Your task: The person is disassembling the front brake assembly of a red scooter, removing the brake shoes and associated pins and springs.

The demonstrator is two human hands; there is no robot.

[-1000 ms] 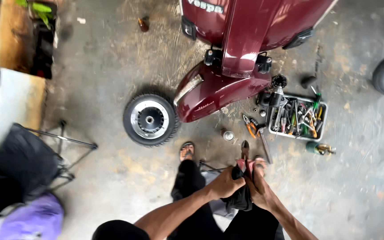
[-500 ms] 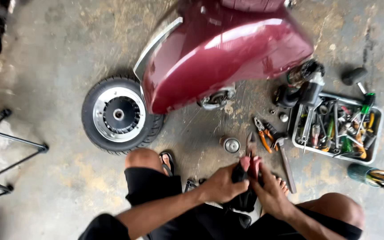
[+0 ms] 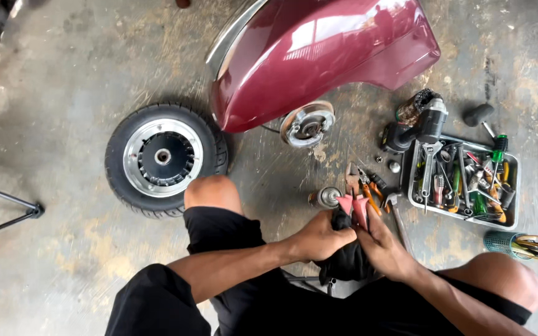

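Gripping now: two hands, both ours, closed on one black cloth bundle (image 3: 344, 258) held between our knees.
Left hand (image 3: 320, 238): fingers curled round the bundle's upper left side.
Right hand (image 3: 386, 249): wrapped on the bundle's right side, fingers shut.
Red handles (image 3: 353, 206): two, sticking up out of the bundle between our hands; we cannot see the tool's working end, since the cloth hides it.
Knees: two, bare; black shorts cut off at the bottom edge.
Metal cylinder (image 3: 327, 197): one, on the floor just beyond our hands; kind hard to make out.
Orange-handled pliers (image 3: 368, 186): one pair, beside the cylinder.
Tool tray (image 3: 513, 218): one, to the right, crowded; we cannot count the tools inside it.
Green mesh holder (image 3: 504, 243): one, lying near the tray, its contents cut off at the right edge.
Wheel (image 3: 163, 158): one, flat on the floor, far left of the tray.
Maroon scooter body (image 3: 325, 56): one, farthest, top cropped.
Brake hub (image 3: 307, 123): one, under the body.
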